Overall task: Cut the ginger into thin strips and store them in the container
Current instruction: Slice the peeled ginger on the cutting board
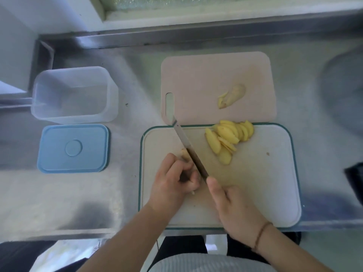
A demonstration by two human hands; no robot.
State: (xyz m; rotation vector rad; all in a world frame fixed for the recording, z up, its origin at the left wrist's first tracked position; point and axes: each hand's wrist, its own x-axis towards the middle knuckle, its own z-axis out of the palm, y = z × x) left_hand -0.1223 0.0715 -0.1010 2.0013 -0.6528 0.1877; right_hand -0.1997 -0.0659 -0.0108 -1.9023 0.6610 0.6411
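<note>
On the green-rimmed white cutting board (265, 183), my left hand (172, 181) holds down a small piece of ginger (184, 154) with curled fingers. My right hand (233, 209) grips the handle of a knife (188, 148), whose blade lies against the ginger just right of my left fingers. A fanned pile of yellow ginger slices (227, 140) lies at the board's far edge. Another ginger piece (232, 96) rests on the pink board (206, 79) behind. The clear container (72, 95) stands open at the left, apart from both hands.
A blue lid (73, 148) lies flat in front of the container on the steel counter (127, 75). A wall and window ledge run along the back. A dark round shape sits at the right edge.
</note>
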